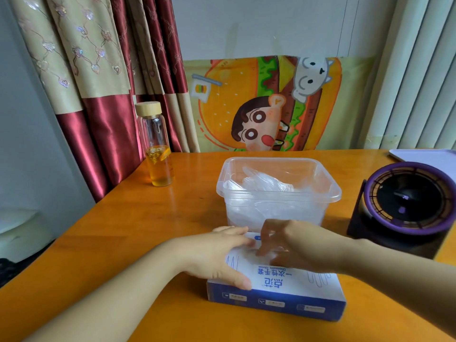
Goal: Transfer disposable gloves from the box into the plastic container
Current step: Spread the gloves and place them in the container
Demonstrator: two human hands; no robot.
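fingers (265, 239) of the right hand (293, 245) curl down into the opening on top of the blue and white cardboard glove box (283, 292), where a bit of thin clear film shows; blur hides whether they have pinched a glove. just left of them the left hand (212, 255) lies flat on the box top, fingers straight, thumb over the near edge, pressing it onto the orange wooden table (123, 230). just beyond the fingertips stands the clear rectangular plastic container (330, 195), with a crumpled heap of clear disposable gloves (264, 181) inside. the risk, as i judge it: clingy film could drag several gloves out at once, or lift the light box if the left hand eases. counted: two hands, one box, one container, one glass bottle of amber drink (158, 154) well to the left, one purple-rimmed black desk fan (409, 201) to the right; the gloves are too bunched to count.
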